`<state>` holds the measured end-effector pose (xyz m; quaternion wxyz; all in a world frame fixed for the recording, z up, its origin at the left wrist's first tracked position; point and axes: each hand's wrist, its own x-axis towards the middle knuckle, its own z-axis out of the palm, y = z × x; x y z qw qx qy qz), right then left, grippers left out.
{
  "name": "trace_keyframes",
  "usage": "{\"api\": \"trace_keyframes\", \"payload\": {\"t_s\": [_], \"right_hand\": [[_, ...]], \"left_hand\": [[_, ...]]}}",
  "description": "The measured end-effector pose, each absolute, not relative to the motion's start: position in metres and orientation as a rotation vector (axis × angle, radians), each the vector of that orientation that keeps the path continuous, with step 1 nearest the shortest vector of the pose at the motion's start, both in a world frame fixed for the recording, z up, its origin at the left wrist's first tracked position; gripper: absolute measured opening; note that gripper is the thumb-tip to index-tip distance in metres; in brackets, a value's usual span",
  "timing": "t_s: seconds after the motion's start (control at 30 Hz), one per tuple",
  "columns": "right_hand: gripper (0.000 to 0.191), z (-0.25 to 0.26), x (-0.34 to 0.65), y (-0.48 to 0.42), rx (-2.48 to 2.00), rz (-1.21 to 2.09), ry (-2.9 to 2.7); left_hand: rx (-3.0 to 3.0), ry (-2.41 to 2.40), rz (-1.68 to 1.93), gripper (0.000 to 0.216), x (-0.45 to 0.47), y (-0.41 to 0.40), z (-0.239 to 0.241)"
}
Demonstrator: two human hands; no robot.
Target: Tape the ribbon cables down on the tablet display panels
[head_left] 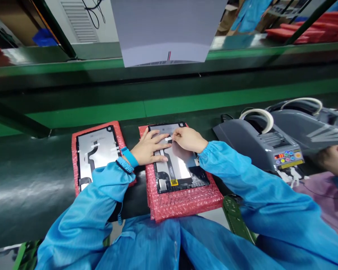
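Note:
A tablet screen panel [183, 167] lies face down on a stack of red bubble wrap bags [186, 202], showing its silver back, a dark flex cable and a yellow patch. My left hand [150, 148] rests flat on its upper left, fingers spread. Over the panel's upper part my right hand [187, 138] is closed in a pinch. A small white piece of tape [168, 139] shows at my right fingertips, beside the left fingers. To the left, a second screen panel [101, 144] with white tape bits lies on red bubble wrap [74, 150], partly behind my left sleeve.
At right stand two grey tape dispensers, the nearer tape dispenser [256, 138] with a lit red display. Beyond them, a co-worker's hand [336, 159] shows at the edge. A white sheet [169, 30] hangs in front of the green shelf rail [95, 67].

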<state>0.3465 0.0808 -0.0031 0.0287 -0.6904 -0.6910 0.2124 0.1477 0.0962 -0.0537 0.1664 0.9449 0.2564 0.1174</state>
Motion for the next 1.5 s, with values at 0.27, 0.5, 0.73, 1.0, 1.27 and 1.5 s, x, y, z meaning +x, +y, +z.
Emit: {"api": "trace_keyframes", "payload": {"t_s": [0.27, 0.5, 0.73, 1.0, 1.27, 1.5], "right_hand": [[0.026, 0.004, 0.335, 0.083, -2.222, 0.585, -2.214], [0.041, 0.013, 0.331, 0.093, -2.326, 0.523, -2.312], [0.048, 0.018, 0.363, 0.099, -2.383, 0.346, -2.216], [0.059, -0.019, 0.485, -0.053, -1.934, 0.669, -1.197], [0.058, -0.064, 0.54, -0.101, -1.774, 0.507, -0.409], [0.044, -0.064, 0.541, -0.094, -1.621, 0.245, -0.407]], "left_hand": [[2.705, 0.733, 0.327, 0.067, 0.148, 0.095, -0.054], [2.701, 0.724, 0.329, 0.066, 0.148, 0.096, -0.055], [2.748, 0.742, 0.365, 0.064, 0.147, 0.094, -0.054], [2.856, 0.667, 0.436, 0.059, 0.144, 0.093, -0.051], [2.797, 0.856, 0.394, 0.056, 0.146, 0.103, -0.042], [2.78, 1.023, 0.55, 0.047, 0.15, 0.088, -0.024]]}}
